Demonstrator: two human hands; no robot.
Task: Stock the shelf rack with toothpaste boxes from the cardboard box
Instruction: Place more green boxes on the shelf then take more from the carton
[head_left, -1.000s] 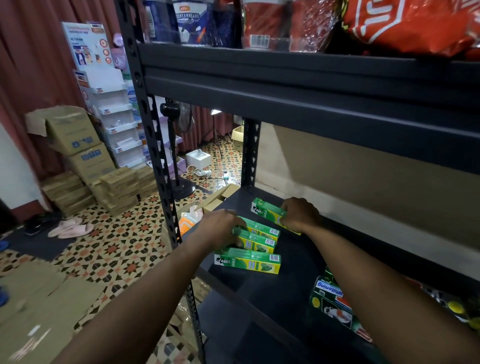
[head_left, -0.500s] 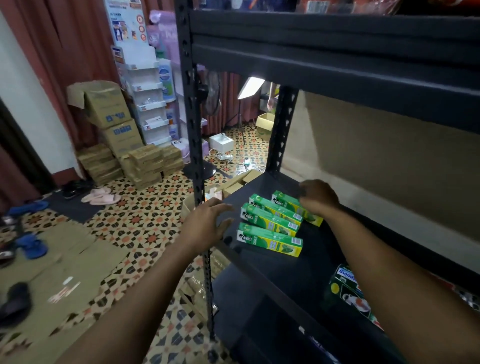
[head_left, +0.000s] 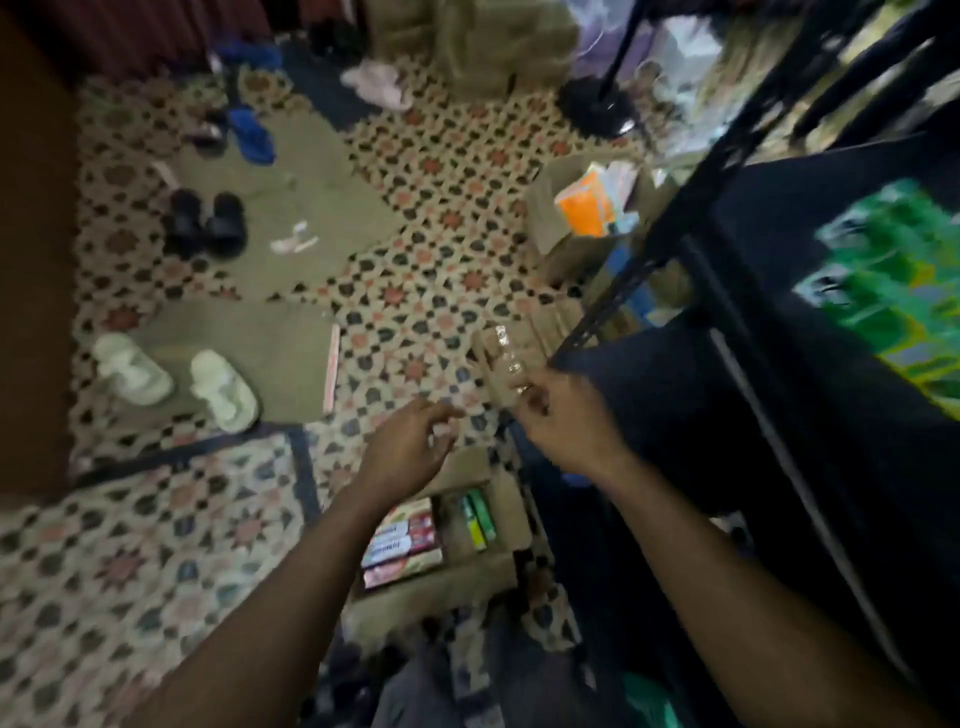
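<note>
Both hands hang over the open cardboard box (head_left: 441, 587) on the patterned floor (head_left: 156, 571). Left hand (head_left: 410, 452) has loosely curled fingers and holds nothing; right hand (head_left: 566, 426) is curled too, but motion blur hides whether it grips anything. Inside the box, a few green toothpaste boxes (head_left: 479, 519) stand beside red-and-white cartons (head_left: 402, 545). On the right, the dark shelf rack (head_left: 753, 234) carries a row of shelved toothpaste boxes (head_left: 893, 291). White slippers (head_left: 176, 379) lie on the floor, well apart.
</note>
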